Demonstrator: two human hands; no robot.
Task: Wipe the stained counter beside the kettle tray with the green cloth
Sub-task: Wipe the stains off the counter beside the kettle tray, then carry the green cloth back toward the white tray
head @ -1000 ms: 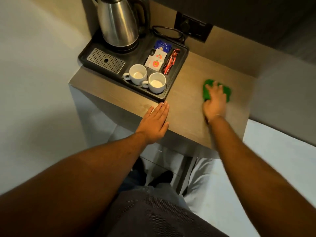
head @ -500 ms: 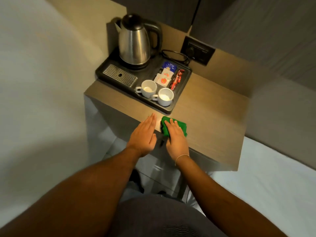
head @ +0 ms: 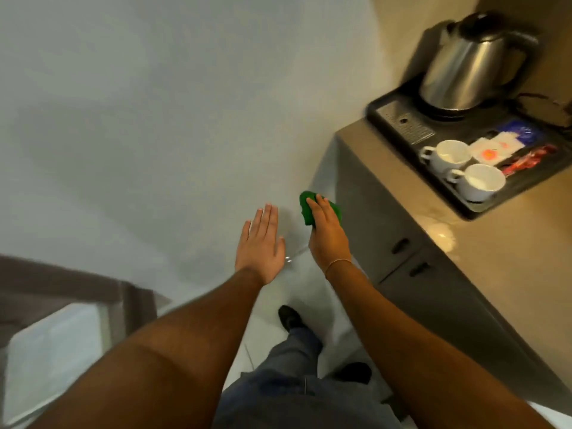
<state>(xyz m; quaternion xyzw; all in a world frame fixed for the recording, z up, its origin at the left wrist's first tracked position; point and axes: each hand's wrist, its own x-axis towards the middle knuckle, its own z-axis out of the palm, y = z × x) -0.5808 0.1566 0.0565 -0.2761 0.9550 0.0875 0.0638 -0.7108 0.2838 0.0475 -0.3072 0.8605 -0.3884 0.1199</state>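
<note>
Green cloth (head: 309,210), bunched in right hand (head: 328,235)

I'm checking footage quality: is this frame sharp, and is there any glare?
Head view: motion-blurred throughout, kettle and tray edges smeared; wide-angle bending at the borders; a bright glare patch on the counter near the tray; right hand and green cloth soft.
</note>
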